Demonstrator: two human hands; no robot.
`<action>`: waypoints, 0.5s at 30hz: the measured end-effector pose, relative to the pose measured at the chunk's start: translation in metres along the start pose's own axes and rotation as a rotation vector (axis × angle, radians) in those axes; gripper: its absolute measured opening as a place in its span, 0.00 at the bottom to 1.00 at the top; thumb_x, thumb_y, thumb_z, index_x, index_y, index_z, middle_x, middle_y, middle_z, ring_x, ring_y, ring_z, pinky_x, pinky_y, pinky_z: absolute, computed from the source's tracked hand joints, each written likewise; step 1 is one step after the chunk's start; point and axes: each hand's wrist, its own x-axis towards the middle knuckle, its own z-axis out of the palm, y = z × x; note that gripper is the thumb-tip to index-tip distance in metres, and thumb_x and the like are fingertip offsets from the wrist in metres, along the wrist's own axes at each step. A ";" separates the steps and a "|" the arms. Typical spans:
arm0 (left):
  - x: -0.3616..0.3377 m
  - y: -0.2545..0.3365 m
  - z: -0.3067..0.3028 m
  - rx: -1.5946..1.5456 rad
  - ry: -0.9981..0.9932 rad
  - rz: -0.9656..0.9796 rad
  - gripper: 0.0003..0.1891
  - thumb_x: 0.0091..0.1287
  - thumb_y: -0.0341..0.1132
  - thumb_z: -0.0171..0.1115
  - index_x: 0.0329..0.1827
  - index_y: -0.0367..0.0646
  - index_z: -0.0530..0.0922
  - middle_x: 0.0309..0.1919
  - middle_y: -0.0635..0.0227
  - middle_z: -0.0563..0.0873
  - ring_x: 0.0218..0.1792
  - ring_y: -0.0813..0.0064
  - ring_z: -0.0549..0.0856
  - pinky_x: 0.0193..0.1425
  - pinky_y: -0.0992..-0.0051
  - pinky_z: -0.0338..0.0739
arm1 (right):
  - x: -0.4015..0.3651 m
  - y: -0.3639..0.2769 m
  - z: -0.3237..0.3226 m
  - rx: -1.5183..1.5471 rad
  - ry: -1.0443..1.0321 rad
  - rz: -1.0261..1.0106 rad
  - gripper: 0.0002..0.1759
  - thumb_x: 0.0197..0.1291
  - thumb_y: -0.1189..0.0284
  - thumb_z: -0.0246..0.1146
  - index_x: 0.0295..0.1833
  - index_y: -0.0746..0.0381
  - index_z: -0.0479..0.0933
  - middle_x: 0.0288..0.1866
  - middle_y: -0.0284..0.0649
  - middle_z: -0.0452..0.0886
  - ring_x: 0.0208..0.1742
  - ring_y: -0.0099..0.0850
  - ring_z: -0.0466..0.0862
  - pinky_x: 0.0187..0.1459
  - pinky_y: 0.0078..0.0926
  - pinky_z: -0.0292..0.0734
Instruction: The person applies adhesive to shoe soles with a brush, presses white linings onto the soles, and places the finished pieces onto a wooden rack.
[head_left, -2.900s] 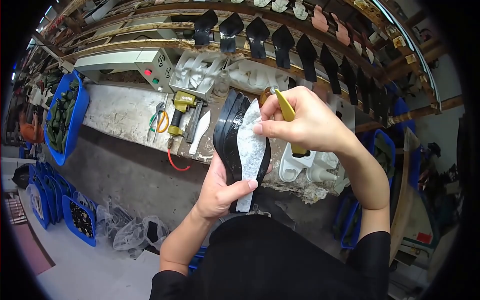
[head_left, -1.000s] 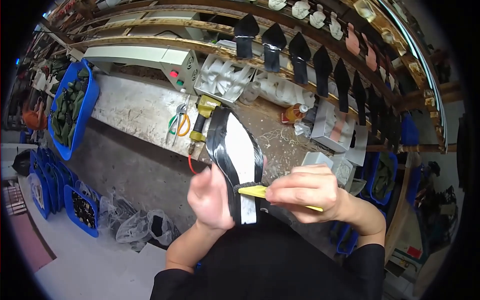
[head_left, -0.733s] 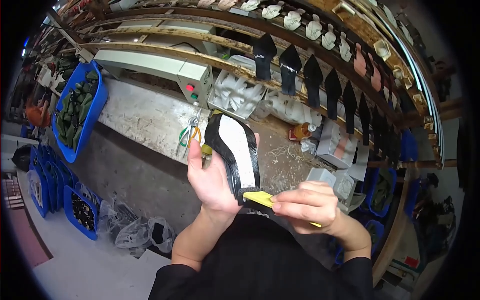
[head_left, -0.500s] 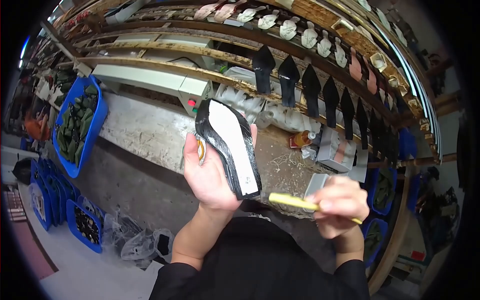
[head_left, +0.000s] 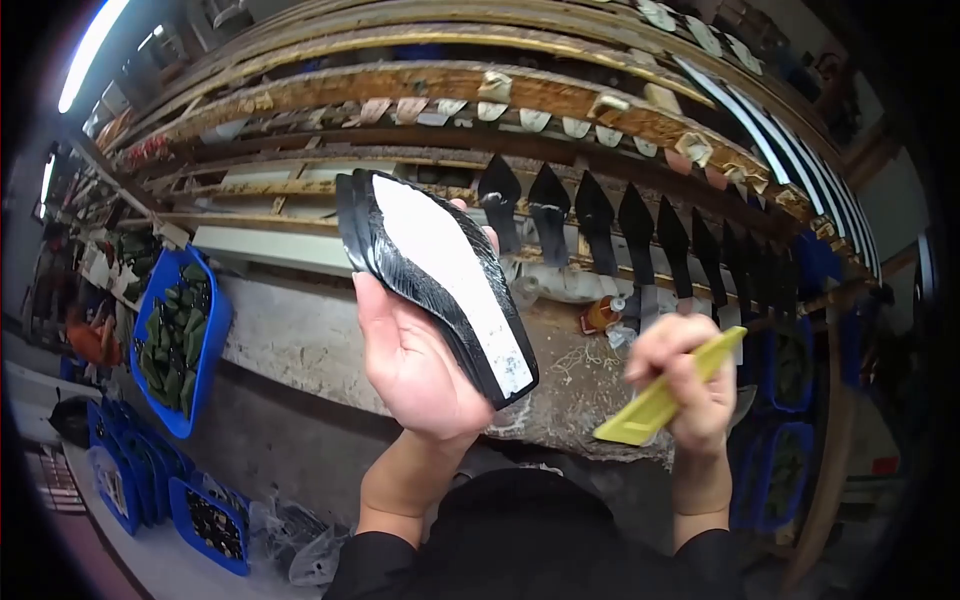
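In my left hand (head_left: 420,375) rests a black shoe (head_left: 355,225), its underside turned up toward me. A white insole (head_left: 440,260) covers the middle of that underside, and glossy, wrinkled black material borders it. The pointed toe end lies up and left, the narrow heel end down and right. My right hand (head_left: 690,375) is closed round a flat yellow tool (head_left: 650,410), apart from the shoe on its right. The tool's wide end slants down and left; its exact kind does not show clearly.
Several black shoe pieces (head_left: 595,225) hang along a wooden rack (head_left: 430,85) ahead. An orange bottle (head_left: 600,315) and loose threads (head_left: 585,365) are on the workbench (head_left: 300,335). A blue basket (head_left: 215,330) of dark green pieces stands left, with stacked blue baskets (head_left: 125,460) below.
The view has tilted upward. My left hand has brought the shoe nearer, so it looks larger. My right hand has raised and turned the yellow tool, which now shows its broad side.
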 end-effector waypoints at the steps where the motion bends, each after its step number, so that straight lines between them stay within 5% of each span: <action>1: 0.005 -0.010 0.007 0.063 -0.060 0.034 0.31 0.86 0.53 0.41 0.85 0.46 0.61 0.79 0.54 0.72 0.82 0.58 0.66 0.89 0.50 0.56 | 0.005 -0.011 0.008 -0.167 -0.037 0.262 0.23 0.64 0.75 0.73 0.64 0.67 0.80 0.23 0.33 0.82 0.20 0.21 0.77 0.24 0.16 0.68; 2: 0.008 -0.019 0.015 0.125 -0.122 0.066 0.31 0.86 0.52 0.41 0.85 0.46 0.62 0.79 0.55 0.72 0.82 0.58 0.67 0.89 0.50 0.57 | 0.008 -0.019 0.014 -0.330 -0.066 0.526 0.29 0.62 0.74 0.76 0.67 0.67 0.78 0.20 0.30 0.79 0.19 0.20 0.76 0.24 0.15 0.66; 4: 0.015 -0.038 0.026 0.150 -0.194 0.066 0.30 0.86 0.51 0.40 0.85 0.46 0.62 0.79 0.55 0.73 0.81 0.59 0.69 0.87 0.51 0.60 | 0.014 -0.016 0.014 -0.556 -0.210 0.410 0.30 0.59 0.73 0.79 0.66 0.67 0.78 0.19 0.29 0.79 0.18 0.18 0.73 0.23 0.16 0.64; 7: 0.024 -0.064 0.029 0.207 -0.301 0.144 0.29 0.87 0.51 0.39 0.84 0.46 0.63 0.77 0.56 0.74 0.78 0.61 0.73 0.83 0.56 0.67 | 0.018 -0.011 0.000 -0.665 -0.160 0.301 0.34 0.54 0.76 0.81 0.66 0.69 0.78 0.19 0.28 0.80 0.18 0.17 0.74 0.24 0.16 0.66; 15: 0.083 -0.108 0.060 0.177 -0.367 -0.115 0.26 0.87 0.49 0.41 0.79 0.44 0.69 0.70 0.58 0.81 0.67 0.64 0.82 0.72 0.61 0.75 | 0.045 -0.017 -0.048 -0.808 0.157 0.020 0.30 0.56 0.75 0.79 0.64 0.69 0.79 0.19 0.29 0.79 0.16 0.19 0.72 0.20 0.18 0.64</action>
